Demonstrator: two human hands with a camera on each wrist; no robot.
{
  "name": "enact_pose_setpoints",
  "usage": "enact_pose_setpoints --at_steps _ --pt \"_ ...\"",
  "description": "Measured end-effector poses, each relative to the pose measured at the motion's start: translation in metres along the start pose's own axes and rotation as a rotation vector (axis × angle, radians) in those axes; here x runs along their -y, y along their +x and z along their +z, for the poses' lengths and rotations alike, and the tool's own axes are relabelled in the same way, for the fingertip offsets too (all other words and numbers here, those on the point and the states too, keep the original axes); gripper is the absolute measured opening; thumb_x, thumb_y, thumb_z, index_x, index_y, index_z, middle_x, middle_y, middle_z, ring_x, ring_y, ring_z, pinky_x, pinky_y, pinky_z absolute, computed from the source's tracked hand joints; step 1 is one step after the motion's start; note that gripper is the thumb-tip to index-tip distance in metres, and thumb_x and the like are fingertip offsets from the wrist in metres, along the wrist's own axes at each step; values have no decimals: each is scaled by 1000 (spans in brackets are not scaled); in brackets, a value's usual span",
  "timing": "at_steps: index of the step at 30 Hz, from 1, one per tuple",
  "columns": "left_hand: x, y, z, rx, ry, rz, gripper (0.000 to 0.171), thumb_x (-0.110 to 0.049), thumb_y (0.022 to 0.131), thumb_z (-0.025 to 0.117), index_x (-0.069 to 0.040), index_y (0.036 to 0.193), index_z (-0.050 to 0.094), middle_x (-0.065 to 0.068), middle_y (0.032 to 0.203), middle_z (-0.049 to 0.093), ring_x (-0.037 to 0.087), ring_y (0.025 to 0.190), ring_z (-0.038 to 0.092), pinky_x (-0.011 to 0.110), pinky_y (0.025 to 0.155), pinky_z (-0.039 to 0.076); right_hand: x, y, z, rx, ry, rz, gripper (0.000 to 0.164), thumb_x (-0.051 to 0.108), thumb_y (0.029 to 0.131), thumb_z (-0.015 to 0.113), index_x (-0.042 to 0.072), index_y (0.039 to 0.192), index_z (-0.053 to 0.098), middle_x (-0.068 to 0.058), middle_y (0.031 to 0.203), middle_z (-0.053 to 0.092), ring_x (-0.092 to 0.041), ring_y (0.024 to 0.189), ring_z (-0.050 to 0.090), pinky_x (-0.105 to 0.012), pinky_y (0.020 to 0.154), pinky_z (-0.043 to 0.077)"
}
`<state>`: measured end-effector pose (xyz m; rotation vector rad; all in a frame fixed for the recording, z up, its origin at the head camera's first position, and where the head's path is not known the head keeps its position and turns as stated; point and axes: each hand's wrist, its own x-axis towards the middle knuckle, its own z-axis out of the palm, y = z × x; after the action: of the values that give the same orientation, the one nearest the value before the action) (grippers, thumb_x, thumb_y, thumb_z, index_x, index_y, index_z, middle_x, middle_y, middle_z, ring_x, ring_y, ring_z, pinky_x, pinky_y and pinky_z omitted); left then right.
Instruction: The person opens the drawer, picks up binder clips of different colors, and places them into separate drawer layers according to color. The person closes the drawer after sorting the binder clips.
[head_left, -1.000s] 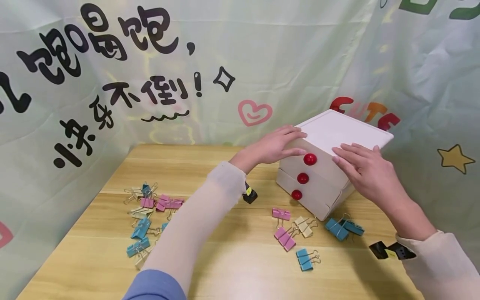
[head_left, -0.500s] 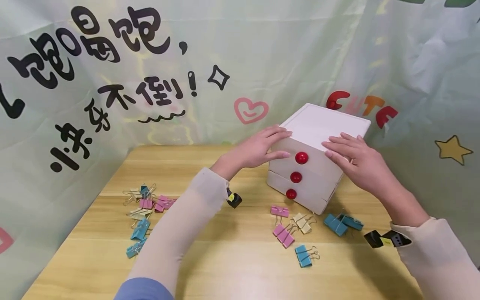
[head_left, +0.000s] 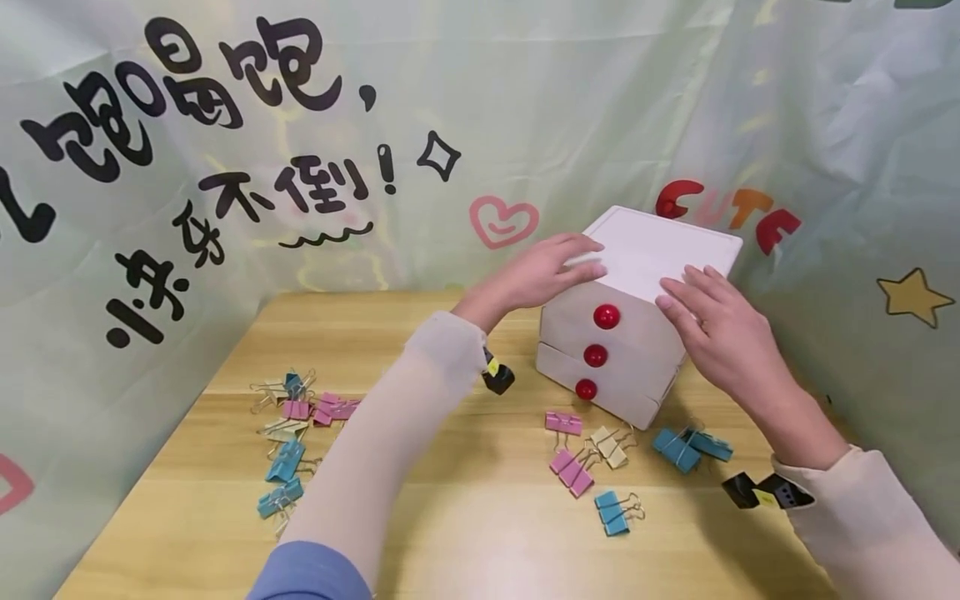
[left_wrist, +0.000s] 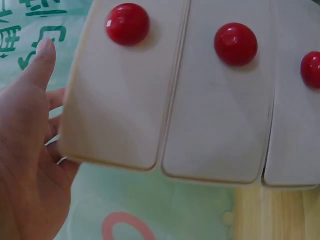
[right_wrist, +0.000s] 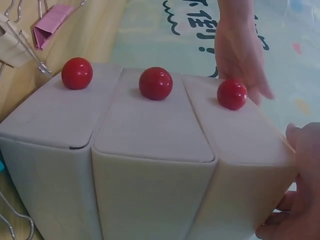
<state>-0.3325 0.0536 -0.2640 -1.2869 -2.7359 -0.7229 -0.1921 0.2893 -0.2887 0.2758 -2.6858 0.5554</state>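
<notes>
A white three-drawer box (head_left: 630, 350) with a red round knob (head_left: 607, 317) on each drawer stands at the right of the table, turned at an angle. My left hand (head_left: 536, 271) is over the left edge of its top, with fingers and thumb extended and nothing held. At the right front corner of the top is my right hand (head_left: 727, 337), its fingers straight and slightly spread along the edge. In the left wrist view the left hand (left_wrist: 32, 135) lies beside the topmost drawer front (left_wrist: 125, 90). The right wrist view shows both hands at the same top end of the box.
Pink (head_left: 572, 472), cream (head_left: 609, 447) and blue binder clips (head_left: 613, 512) lie before the box, with more blue clips (head_left: 678, 450) by its right corner. A second clip group (head_left: 288, 458) lies on the left, partly behind the left sleeve. A printed cloth (head_left: 420, 100) hangs behind the wooden table (head_left: 465, 533).
The box has shifted slightly left and turned a little. My left hand has risen from the front edge to above the top; the right hand has moved slightly along the corner.
</notes>
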Motion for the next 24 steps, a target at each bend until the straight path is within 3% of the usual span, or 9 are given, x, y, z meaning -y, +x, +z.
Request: enact_pose_setpoints --at_steps 4,9,14,18,24 --pt "-3 9 7 58 92 24 63 -62 96 43 -26 148 44 -5 155 34 9 142 27 25 115 21 -1 -2 2 18 -14 26 56 43 103 43 6 145 47 -24 153 31 -37 146 15 -73 104 20" --pt "-3 8 11 72 180 41 61 -59 99 41 -25 148 44 -4 155 35 10 144 25 22 116 13 0 -1 4 5 -40 11 55 44 102 46 6 143 50 -24 150 37 -37 145 20 -72 103 23" --pt "-4 4 6 73 196 16 61 -60 98 40 -26 149 43 -5 155 36 10 144 25 22 116 14 1 5 3 -11 -55 -26 53 42 102 48 5 139 54 -24 146 43 -38 142 26 -71 103 26" --pt "0 0 2 79 181 17 61 -60 98 42 -25 148 44 -5 154 37 11 143 27 25 116 18 0 10 1 26 -47 -22 54 44 101 49 7 140 53 -23 147 42 -38 143 26 -71 103 24" --pt "12 -9 -2 37 176 27 57 -57 98 45 -25 145 48 -5 151 42 11 141 32 24 115 20 2 21 0 74 -16 -8 59 51 98 50 10 141 54 -21 148 43 -37 143 25 -72 104 20"
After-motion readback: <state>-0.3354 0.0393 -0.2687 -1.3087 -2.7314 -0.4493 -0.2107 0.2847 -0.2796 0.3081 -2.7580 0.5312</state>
